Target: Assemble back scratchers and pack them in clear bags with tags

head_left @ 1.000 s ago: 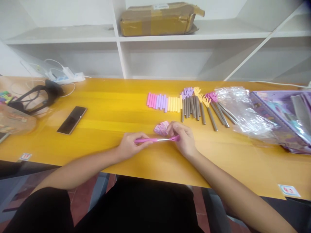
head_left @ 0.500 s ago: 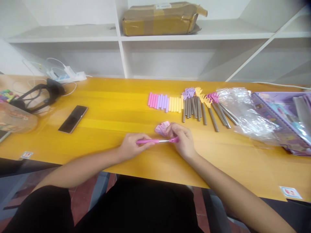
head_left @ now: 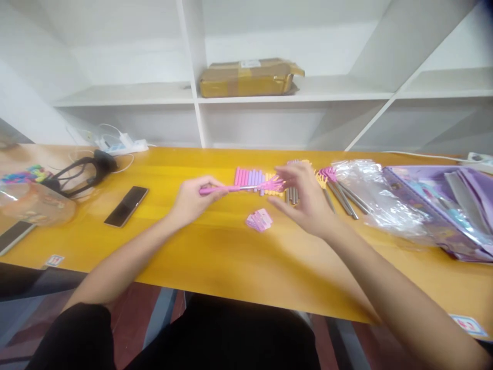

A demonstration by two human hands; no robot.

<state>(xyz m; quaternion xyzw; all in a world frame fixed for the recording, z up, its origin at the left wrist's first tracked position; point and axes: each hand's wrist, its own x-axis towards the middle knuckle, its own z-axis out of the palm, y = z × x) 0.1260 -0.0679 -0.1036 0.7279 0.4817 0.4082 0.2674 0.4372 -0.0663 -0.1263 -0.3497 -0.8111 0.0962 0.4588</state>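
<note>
My left hand [head_left: 201,198] pinches the pink handle of a back scratcher [head_left: 231,189], which has a metal rod and a pink claw head pointing right. Close to that claw, my right hand [head_left: 304,200] is open with its fingers spread, holding nothing. Beneath the hands lies a small fan of pink printed cards [head_left: 259,220]. Beyond them is a row of pink, purple and yellow tubes [head_left: 248,178], partly covered by the claw. Metal rods with claw heads [head_left: 342,198] lie to the right, several of them hidden behind my right hand.
A crumpled clear plastic bag [head_left: 379,190] and a purple patterned pouch [head_left: 435,205] lie at the right. Leftward are a phone [head_left: 126,206], a black strap-like object [head_left: 82,172] and an orange-tinted container [head_left: 36,203]. A taped cardboard box [head_left: 246,79] sits on the white shelf.
My left hand has raised the back scratcher away from me. My right hand has let go of its claw end and opened, moving up and right. The camera view has tilted up.
</note>
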